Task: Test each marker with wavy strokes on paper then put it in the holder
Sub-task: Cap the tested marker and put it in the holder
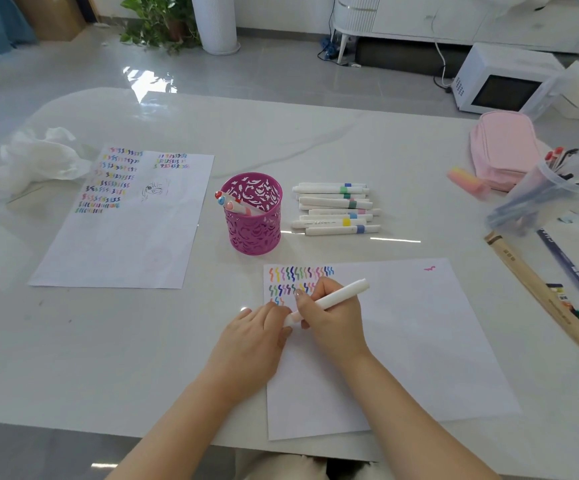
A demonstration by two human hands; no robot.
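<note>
The right hand (329,306) grips a slanted white plastic marker (341,294), its lower end beside the left hand (257,330), which lies flat, fingers relaxed, on the white paper sheet (419,341).

text: 0 legible | markers (329,223): print blurred | blue box (566,261): white lettering (too small to read)

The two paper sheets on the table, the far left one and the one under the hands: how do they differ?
The far left sheet carries many rows of coloured squiggles plus a small sketch; the near sheet has under three rows. The far left sheet lies untouched; the left hand rests on the near sheet and the right hand holds a marker over it. Both are white and flat.
</note>
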